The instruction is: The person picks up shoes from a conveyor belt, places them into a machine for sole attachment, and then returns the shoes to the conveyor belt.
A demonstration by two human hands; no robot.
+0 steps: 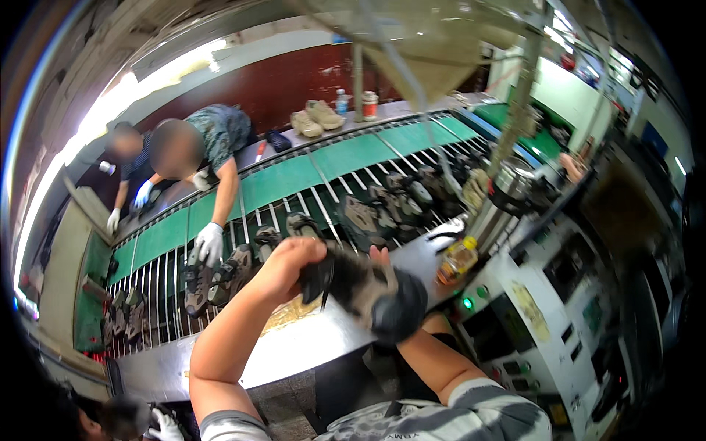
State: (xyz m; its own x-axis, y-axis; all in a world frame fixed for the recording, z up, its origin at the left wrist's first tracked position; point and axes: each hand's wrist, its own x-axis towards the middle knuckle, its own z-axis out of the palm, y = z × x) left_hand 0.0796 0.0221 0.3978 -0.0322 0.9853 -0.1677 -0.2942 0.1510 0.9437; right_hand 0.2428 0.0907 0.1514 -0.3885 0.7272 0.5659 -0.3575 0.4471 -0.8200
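Observation:
Over the metal ledge [316, 344], a brown and black shoe [365, 298] is tilted with its dark rounded toe toward the lower right. My left hand [290, 261] is closed on the black part at its collar end. From the other side, my right hand [379, 255] supports the shoe; only fingertips show above it, and the shoe hides the rest. The shoe is slightly blurred. Beyond my hands, several similar shoes [362, 214] sit on the roller conveyor.
Across the conveyor, a person's white-gloved hand [210, 244] touches a shoe [197, 283]. A green belt [276, 184] runs behind the rollers. On my right stand a bottle of yellow liquid [457, 259], a metal post [515, 121] and a control panel [518, 312]. Beige shoes [322, 115] rest on the far shelf.

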